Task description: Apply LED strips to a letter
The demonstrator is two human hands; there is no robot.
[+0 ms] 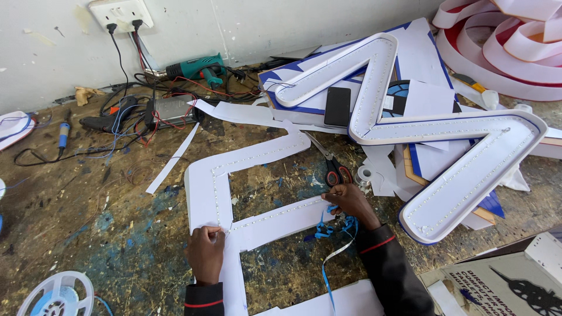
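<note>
Across the paint-spattered wooden bench (117, 234) lies a flat white angular letter-shaped panel (205, 187) lined with dotted rows of small lights, and both your hands rest on its cross arm. Your left hand (206, 253) presses down near the corner where that arm meets the upright, fingers curled flat on the white face, gripping nothing that I can see. Your right hand (350, 202) sits at the arm's far end, fingers pinched together over a curl of blue backing strip (329, 229); whether it grips the strip itself I cannot tell. The arm's long axis runs left to right between your hands, rising slightly toward the right one. Red-handled scissors (335, 169) lie just beyond your right hand, nearer to it than to the left. At the lower right corner sits a pale rectangular printed board (503, 287) bearing a dark figure. A white reel (55, 292) lies at lower left
</note>
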